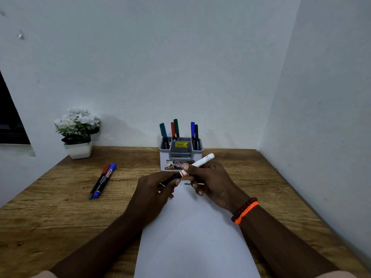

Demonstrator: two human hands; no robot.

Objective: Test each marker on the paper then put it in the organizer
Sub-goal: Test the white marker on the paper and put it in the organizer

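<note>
A white-barrelled marker (200,162) with an orange band and a black cap end is held slanting above the white paper (192,233). My right hand (210,180) grips the white barrel; my left hand (155,189) is closed on the black cap end. A small black scribble (187,184) shows on the paper between my hands. Behind them stands the grey and white organizer (197,155) with several markers upright in it. Two more markers, a blue one (104,180) and a red-capped one (98,181), lie side by side on the table to the left.
The wooden table (60,207) meets a white wall at the back and another on the right. A white pot of white flowers (78,133) stands at the back left. A dark window edge (10,125) is at far left.
</note>
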